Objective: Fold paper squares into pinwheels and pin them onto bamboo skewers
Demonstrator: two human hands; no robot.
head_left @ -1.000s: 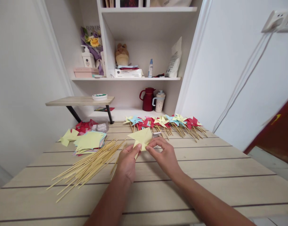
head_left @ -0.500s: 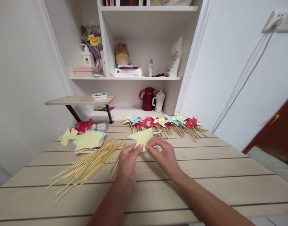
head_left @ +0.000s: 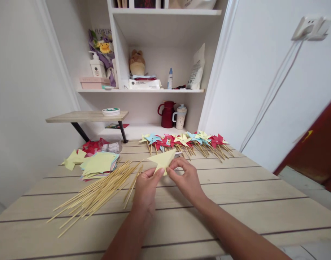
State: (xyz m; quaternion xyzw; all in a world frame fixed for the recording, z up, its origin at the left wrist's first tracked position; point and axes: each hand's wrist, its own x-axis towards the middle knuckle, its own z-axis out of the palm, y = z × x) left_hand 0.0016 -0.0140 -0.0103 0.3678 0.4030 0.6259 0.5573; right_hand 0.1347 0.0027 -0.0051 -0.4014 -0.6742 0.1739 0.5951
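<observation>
Both of my hands pinch a folded yellow paper piece [head_left: 163, 159] just above the wooden table [head_left: 235, 202]. My left hand [head_left: 147, 188] grips its lower left edge with thumb and forefinger. My right hand [head_left: 186, 179] pinches its lower right corner. A loose heap of bamboo sticks [head_left: 100, 191] lies to the left of my left hand. Behind the paper, a row of finished red, blue and yellow pinwheels [head_left: 185, 142] on sticks lies across the far side of the table.
A stack of yellow and coloured paper squares [head_left: 99, 164] and red paper pieces [head_left: 92, 146] lie at the far left. A small raised shelf [head_left: 86, 116] holds a tape roll [head_left: 109, 111]. A red jug [head_left: 167, 114] and a mug [head_left: 179, 116] stand on the back shelf. White walls close in on both sides.
The yellow paper has been folded smaller and narrower between my fingers. My view has shifted slightly to the right; my hands stay in the same place.
</observation>
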